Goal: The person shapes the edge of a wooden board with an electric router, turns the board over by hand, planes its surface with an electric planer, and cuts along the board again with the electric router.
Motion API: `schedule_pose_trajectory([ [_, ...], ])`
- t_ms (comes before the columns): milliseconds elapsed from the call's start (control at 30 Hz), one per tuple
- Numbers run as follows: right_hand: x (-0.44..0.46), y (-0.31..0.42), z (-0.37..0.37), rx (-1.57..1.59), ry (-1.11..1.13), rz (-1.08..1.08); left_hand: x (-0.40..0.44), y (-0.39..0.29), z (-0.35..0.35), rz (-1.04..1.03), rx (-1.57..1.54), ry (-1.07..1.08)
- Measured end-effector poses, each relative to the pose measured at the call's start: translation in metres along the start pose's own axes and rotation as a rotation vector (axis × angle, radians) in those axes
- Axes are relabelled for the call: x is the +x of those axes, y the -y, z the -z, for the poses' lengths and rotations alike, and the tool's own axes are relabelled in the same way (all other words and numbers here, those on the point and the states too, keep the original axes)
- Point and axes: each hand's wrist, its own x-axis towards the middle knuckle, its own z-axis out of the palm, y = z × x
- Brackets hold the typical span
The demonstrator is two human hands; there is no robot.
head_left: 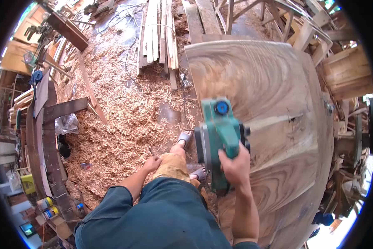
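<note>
My right hand (236, 164) is wrapped round the rear handle of a green electric planer (220, 128) with a blue front knob. The planer sits over the left edge of a large wooden slab (277, 120) with swirling grain; whether its sole touches the wood I cannot tell. Slight blur softens the tool. My left hand (153, 162) hangs by my thigh, against my tan shorts (172, 166). Its fingers look curled, but what they hold, if anything, is too small to make out.
Wood shavings (116, 153) cover the floor left of the slab. Ahead lies a bundle of wooden strips (157, 33). A cable runs along the floor near it. Dark beams (49, 137) stand at the left, and wooden frames (307, 37) crowd the far right.
</note>
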Motion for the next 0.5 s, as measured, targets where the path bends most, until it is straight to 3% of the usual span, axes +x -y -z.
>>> schedule_pose_trajectory([
  [33, 0.030, 0.009, -0.009, 0.001, -0.006, 0.033, 0.024, -0.010, 0.002, -0.130, -0.008, -0.078],
  [67, 0.056, 0.025, -0.016, 0.027, 0.012, 0.006, 0.030, -0.050, 0.020, -0.128, -0.025, -0.117],
  [133, 0.089, 0.041, -0.026, 0.062, 0.012, 0.073, 0.065, -0.101, 0.033, -0.360, -0.197, -0.412],
  [167, 0.099, 0.035, -0.031, 0.056, -0.015, 0.170, 0.036, -0.164, 0.064, -0.374, -0.253, -0.465],
  [233, 0.092, 0.036, -0.026, 0.045, 0.053, 0.079, 0.027, -0.238, 0.099, -0.558, -0.468, -0.568],
  [300, 0.070, 0.020, -0.018, 0.017, 0.075, 0.045, -0.014, -0.304, 0.126, -0.805, -0.430, -0.737],
  [367, 0.025, 0.009, -0.005, 0.009, 0.100, 0.000, -0.048, -0.346, 0.128, -1.011, -0.246, -0.653],
  [433, -0.030, -0.006, 0.010, -0.008, 0.106, -0.027, -0.097, -0.366, 0.120, -1.108, 0.017, -0.250],
  [500, -0.080, -0.021, 0.025, -0.054, 0.095, -0.074, -0.109, -0.361, 0.080, -1.225, 0.325, -0.225],
])
